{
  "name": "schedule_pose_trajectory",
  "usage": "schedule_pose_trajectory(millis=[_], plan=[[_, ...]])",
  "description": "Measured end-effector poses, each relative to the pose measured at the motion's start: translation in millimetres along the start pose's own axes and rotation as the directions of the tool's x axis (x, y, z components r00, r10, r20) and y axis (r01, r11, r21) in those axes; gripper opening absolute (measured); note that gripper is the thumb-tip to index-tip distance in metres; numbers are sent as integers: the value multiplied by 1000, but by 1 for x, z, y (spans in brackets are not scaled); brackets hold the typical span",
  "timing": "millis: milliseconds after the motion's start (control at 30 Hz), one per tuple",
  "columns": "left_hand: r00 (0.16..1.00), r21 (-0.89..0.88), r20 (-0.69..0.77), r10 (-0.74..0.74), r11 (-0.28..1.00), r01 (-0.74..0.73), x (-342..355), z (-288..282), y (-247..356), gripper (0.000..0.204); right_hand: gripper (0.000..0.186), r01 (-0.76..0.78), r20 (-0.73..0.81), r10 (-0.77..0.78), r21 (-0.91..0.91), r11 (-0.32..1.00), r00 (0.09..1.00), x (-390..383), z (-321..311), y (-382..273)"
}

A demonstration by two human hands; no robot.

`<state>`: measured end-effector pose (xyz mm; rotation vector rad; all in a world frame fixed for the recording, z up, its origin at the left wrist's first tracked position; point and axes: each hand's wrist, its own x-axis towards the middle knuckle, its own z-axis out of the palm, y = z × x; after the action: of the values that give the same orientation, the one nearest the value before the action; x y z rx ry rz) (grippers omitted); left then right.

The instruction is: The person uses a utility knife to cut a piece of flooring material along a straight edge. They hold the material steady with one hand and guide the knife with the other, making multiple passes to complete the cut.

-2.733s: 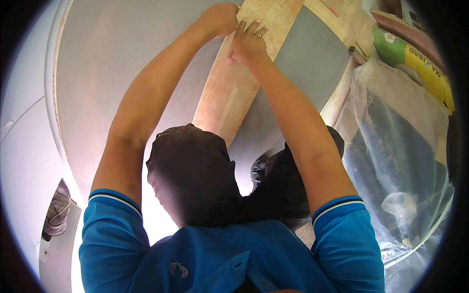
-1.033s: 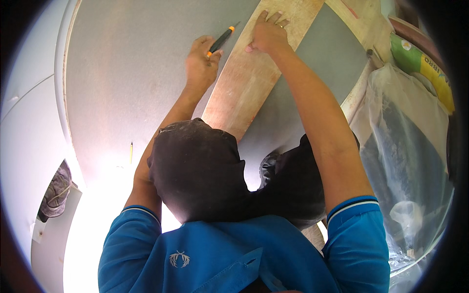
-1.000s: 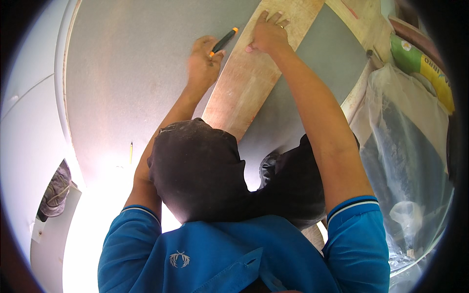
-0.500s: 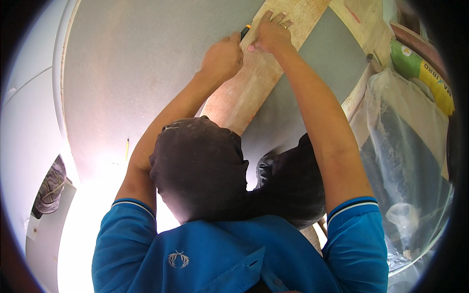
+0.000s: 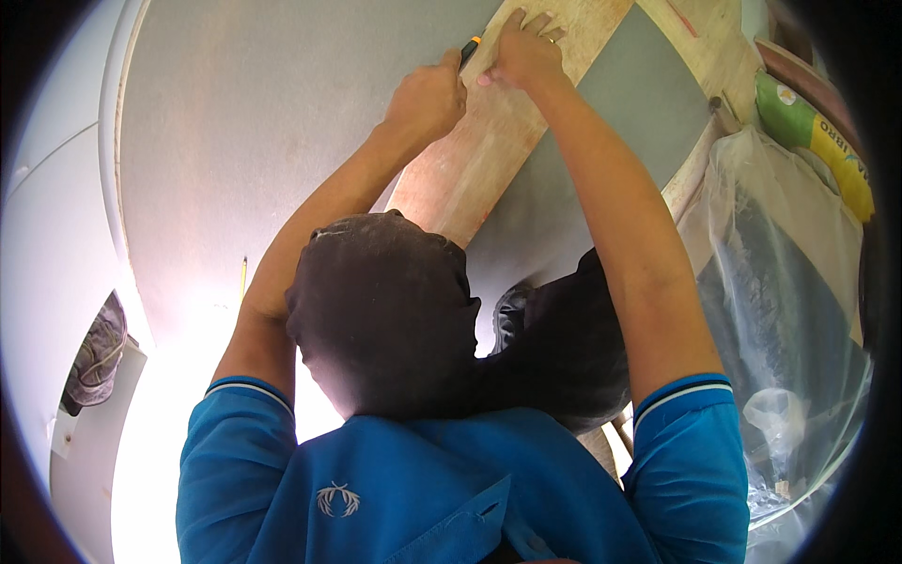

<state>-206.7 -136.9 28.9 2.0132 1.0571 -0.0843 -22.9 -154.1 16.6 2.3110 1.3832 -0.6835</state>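
My left hand is closed around a slim black-and-orange utility knife. Its blade does not show. The knife lies along the left edge of a long plywood strip, which runs diagonally over a large grey sheet. On the strip's far part my right hand rests with fingers spread, pressing on the wood just right of the knife. A ring shows on one finger. My dark-trousered knee covers the near end of the strip.
A yellow pencil lies on the sheet to the left. At right stand a clear plastic cover over a dark panel and a green-and-yellow bag. A cap sits at far left, beside a white panel.
The whole view has shifted slightly, with the board, pencil and hands a little higher in it. Both hands keep nearly the same places on the strip and knife.
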Motion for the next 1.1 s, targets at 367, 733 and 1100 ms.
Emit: schedule_pose_trajectory(millis=[367, 733, 1100], plan=[[985, 24, 133, -108, 994, 105, -62, -9, -8, 26, 142, -12, -9, 12, -11, 1000, 1000, -3, 1, -3], [977, -21, 165, -133, 990, 138, -107, -7, -29, 39, 143, 1, -27, -1, -11, 1000, 1000, -4, 0, 0], [979, 29, 120, -166, 986, 164, -101, -2, -22, 31, 149, 68, 23, -68, 10, 998, 997, -73, 36, -24]])
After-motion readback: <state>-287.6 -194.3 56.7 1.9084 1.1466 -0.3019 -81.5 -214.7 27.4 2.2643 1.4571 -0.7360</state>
